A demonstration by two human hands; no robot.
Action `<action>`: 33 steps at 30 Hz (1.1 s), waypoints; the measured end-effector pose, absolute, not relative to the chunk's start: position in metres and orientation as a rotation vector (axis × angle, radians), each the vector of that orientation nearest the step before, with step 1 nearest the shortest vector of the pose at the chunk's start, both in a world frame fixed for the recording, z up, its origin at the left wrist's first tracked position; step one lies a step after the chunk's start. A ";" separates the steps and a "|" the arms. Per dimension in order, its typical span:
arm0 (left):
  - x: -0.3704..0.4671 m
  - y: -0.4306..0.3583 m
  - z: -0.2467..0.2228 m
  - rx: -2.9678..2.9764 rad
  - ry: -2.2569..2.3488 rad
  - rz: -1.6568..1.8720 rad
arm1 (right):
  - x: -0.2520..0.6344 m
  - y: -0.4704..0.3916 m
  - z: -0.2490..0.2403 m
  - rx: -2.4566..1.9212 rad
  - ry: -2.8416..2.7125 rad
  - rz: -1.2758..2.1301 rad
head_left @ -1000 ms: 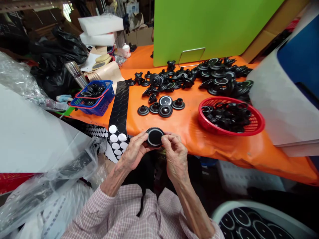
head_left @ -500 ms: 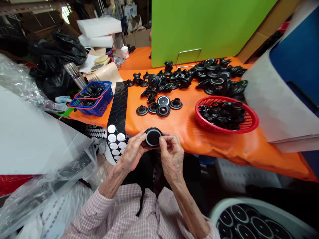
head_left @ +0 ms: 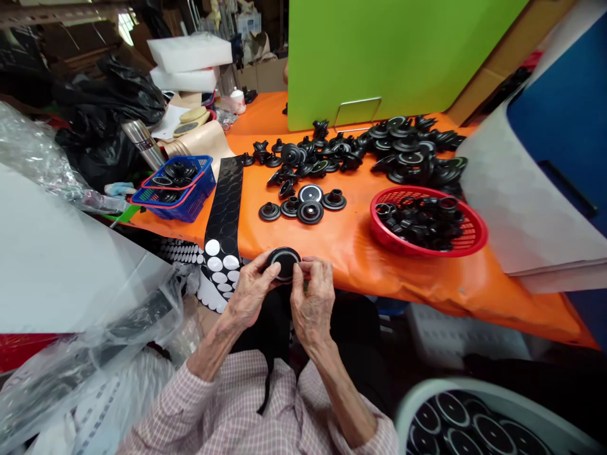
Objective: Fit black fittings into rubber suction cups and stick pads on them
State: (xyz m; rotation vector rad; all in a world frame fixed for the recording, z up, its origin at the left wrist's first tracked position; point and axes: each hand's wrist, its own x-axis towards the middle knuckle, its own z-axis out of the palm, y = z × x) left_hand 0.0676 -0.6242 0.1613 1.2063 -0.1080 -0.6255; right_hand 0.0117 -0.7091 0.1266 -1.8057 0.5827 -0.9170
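In front of my body, past the orange table's near edge, I hold a black round knob (head_left: 286,256) with a pale ring on its flat face. My left hand (head_left: 249,292) grips it from the left, thumb over the face. From the right, my right hand (head_left: 313,302) pinches its rim, thumb on the edge and fingers curled. To the left hangs a strip of round black stickers (head_left: 224,205), its lower part showing white circles. Several similar black knobs (head_left: 310,212) stand on the table beyond my hands.
A red basket (head_left: 478,243) of small black parts sits at the right, a blue basket (head_left: 199,197) at the left. Behind lies a heap of black knobs (head_left: 408,148) before a green board (head_left: 379,57). A pale tub (head_left: 405,411) of ringed discs stands at lower right.
Both hands have shifted slightly left with the knob. My left thumb now lies further over its face, and the right hand has turned a little toward it.
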 end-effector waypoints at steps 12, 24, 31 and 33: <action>0.136 -0.567 0.129 1.748 0.161 -0.174 | 0.053 -0.756 0.104 -1.442 0.706 -0.563; 0.195 -0.518 0.105 1.397 0.183 -0.625 | 0.079 -0.722 0.104 -2.118 0.259 -0.828; 0.190 -0.527 0.109 1.245 0.014 -0.619 | 0.118 -0.654 0.087 -2.185 0.115 -0.639; 0.190 -0.526 0.107 1.225 -0.004 -0.624 | 0.120 -0.656 0.090 -2.221 0.134 -0.636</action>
